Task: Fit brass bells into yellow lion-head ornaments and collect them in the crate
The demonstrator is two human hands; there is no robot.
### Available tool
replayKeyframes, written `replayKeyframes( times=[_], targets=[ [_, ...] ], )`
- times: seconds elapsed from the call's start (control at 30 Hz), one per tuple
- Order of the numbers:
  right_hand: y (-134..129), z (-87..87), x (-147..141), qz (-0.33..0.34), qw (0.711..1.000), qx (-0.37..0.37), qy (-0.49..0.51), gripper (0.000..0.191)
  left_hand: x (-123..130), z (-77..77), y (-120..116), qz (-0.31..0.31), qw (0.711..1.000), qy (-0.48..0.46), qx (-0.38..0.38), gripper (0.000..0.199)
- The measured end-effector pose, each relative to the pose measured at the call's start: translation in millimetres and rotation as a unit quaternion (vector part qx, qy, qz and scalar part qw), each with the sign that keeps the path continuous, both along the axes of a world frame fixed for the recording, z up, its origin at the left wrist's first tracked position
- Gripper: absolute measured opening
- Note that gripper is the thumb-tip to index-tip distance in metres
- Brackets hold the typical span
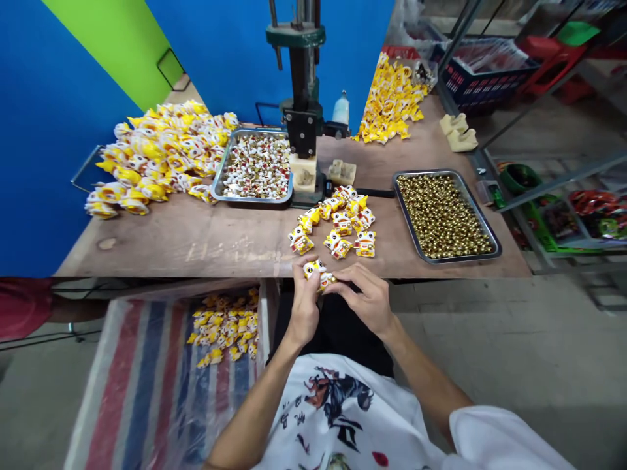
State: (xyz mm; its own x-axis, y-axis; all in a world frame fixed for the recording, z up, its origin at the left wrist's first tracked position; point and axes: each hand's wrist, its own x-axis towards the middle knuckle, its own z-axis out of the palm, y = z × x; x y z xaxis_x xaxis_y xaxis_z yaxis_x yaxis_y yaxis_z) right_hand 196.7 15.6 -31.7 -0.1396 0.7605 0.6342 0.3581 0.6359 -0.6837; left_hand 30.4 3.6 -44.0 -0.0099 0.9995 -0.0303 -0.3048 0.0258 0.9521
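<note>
1. The left hand (304,307) and the right hand (368,301) meet at lower center, just behind the front edge of the wooden table (161,251).
2. The fingers (360,279) of both hands are curled almost closed, pinching a small yellow-and-white lion charm (313,269) between them from either side. The charm sits right at the table's edge, held just above it.
3. Just beyond the hands, a loose pile of matching charms (337,225) lies on the bare wood.
4. At center right, a steel tray (404,196) holds many gold beads (443,215).
5. At upper center stands a metal press (301,111), with a second tray (255,166) of small red-and-white pieces to its left.
6. At left on the table, a large heap of yellow charms (157,153) rises against a blue wall (63,98).
7. At upper right, another yellow heap (389,101) lies near the table's far corner.
8. At lower left, below the table, more charms (225,326) rest on a striped plastic sheet (137,385).
</note>
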Motion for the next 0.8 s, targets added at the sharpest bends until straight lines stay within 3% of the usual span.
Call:
replayKeyframes(
  times=[0.1, 0.23, 0.5, 0.8],
  targets=[
    [-3.3, 5.1, 4.1, 0.019, 0.999, -0.028, -0.019, 0.007, -1.6, -2.8, -6.4, 0.004, 1.000, 0.014, 0.011, 0.042],
    [-10.9, 13.2, 7.8, 0.052, 0.996, -0.055, -0.056, 0.008, -10.0, -1.4, -15.0, -0.042, 0.998, 0.044, 0.028, 0.039],
    [-21.9, 15.1, 2.8, 0.085, 0.990, 0.013, -0.116, 0.033, -24.6, 8.2, -29.5, -0.077, 0.994, 0.071, 0.028, 0.034],
    [-8.9, 12.3, -20.0, 0.107, 0.986, 0.025, -0.124, 0.029, -41.9, 8.5, -19.0, -0.054, 0.996, 0.061, 0.024, 0.031]
  ],
)
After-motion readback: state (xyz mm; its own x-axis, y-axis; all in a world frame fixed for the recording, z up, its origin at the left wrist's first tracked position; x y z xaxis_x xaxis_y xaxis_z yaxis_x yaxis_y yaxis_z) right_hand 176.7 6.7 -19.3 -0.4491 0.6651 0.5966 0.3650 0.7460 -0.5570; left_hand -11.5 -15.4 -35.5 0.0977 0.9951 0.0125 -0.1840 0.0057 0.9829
